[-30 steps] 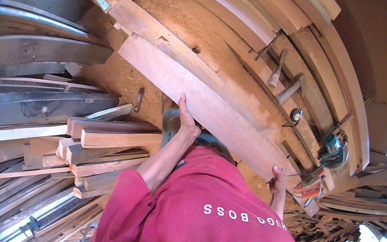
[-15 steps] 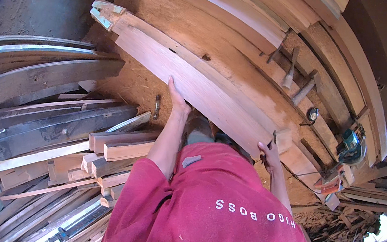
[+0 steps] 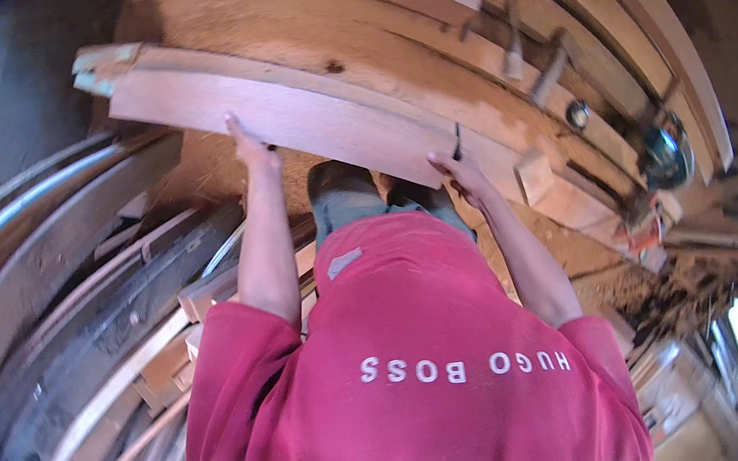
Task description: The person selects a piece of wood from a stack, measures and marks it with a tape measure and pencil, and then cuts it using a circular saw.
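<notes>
A long, flat, pale reddish wooden board (image 3: 295,119) stretches across in front of me, tilted down to the right. My left hand (image 3: 255,150) is closed on its near edge, with a digit showing on the upper face. My right hand (image 3: 464,176) grips the board's right end. A thin dark stick-like thing (image 3: 458,137) pokes up from the right hand; its kind is too small to tell. Behind the board, along its far edge, lies another timber (image 3: 249,65) on the workbench (image 3: 193,13). The undersides of both hands are hidden.
Right of the board are a small wooden block (image 3: 533,175), a chisel-like tool (image 3: 514,56), a wooden-handled tool (image 3: 551,74), a round tape measure (image 3: 577,113) and a green power tool (image 3: 666,155). Long timbers (image 3: 612,70) line the far side. Stacked planks (image 3: 60,267) fill the left.
My view has turned, so the board now lies more level and further left in the picture. Both hands still hold it, and the right forearm shows more fully.
</notes>
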Tool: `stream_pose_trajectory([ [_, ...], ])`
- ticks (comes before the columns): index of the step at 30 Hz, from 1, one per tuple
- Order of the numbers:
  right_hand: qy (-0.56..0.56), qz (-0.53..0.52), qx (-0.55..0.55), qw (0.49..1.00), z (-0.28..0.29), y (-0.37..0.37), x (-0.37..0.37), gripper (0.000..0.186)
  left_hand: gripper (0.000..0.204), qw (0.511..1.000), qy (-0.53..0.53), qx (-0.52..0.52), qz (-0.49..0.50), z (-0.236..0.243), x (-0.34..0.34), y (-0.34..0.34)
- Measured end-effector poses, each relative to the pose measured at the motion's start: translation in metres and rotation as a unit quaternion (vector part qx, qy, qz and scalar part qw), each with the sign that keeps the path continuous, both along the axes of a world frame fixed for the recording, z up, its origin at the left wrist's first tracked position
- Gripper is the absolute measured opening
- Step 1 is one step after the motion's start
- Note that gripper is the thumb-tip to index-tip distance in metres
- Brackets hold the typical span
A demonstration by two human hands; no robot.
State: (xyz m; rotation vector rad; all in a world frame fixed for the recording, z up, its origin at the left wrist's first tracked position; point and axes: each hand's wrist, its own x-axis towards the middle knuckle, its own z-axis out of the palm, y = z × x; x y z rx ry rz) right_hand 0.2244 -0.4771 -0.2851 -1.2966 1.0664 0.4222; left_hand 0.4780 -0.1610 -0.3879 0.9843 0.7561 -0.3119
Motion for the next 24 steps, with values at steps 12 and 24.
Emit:
stream_pose_trajectory([
  [12, -0.059, -0.043, -0.145, 0.987, -0.009, -0.042, -0.060, 0.038, 0.131, 0.832, 0.025, 0.539, -0.126, 0.011, 0.017, 0.003],
  [24, 0.141, 0.049, -0.658, 0.738, 0.007, -0.275, -0.114, 0.056, 0.073, 0.676, -0.283, 0.625, -0.269, 0.068, -0.077, -0.080],
])
